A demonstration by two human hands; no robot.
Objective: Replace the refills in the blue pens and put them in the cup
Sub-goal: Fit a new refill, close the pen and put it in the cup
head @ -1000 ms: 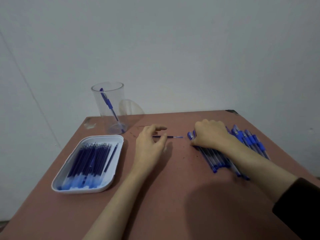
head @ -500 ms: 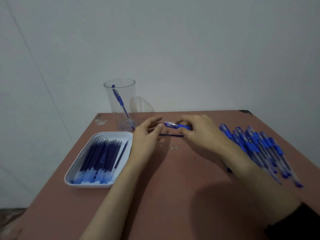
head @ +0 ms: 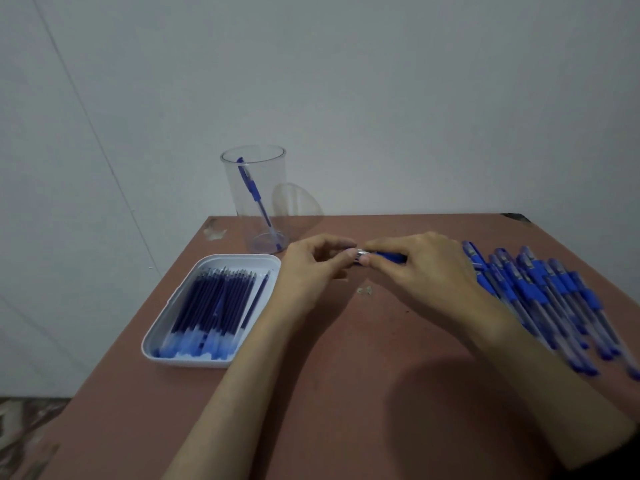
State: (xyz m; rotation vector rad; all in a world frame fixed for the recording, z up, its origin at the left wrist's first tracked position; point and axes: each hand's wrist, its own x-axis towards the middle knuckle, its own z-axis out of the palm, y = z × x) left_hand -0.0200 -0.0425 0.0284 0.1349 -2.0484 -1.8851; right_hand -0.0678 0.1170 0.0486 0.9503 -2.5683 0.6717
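My right hand (head: pixel 420 271) grips a blue pen (head: pixel 389 257) held level above the table's middle. My left hand (head: pixel 311 271) meets it from the left, its fingertips pinching the pen's silvery end (head: pixel 361 252). A clear plastic cup (head: pixel 257 199) stands at the back with one blue pen (head: pixel 254 195) leaning inside. A white tray (head: pixel 162 327) at the left holds several dark blue refills (head: pixel 214 306). A pile of several blue pens (head: pixel 554 299) lies at the right, partly behind my right forearm.
The reddish-brown table (head: pixel 346 393) ends at a grey wall behind the cup. A clear lid (head: pixel 298 200) leans behind the cup. A small pale scrap (head: pixel 364 291) lies on the table below my hands. The left table edge drops to a patterned floor (head: pixel 24 434).
My right hand left the pen pile with one pen and carried it to the middle. My left hand rose from the table to take the pen's end. The loose refill under my hands is no longer visible.
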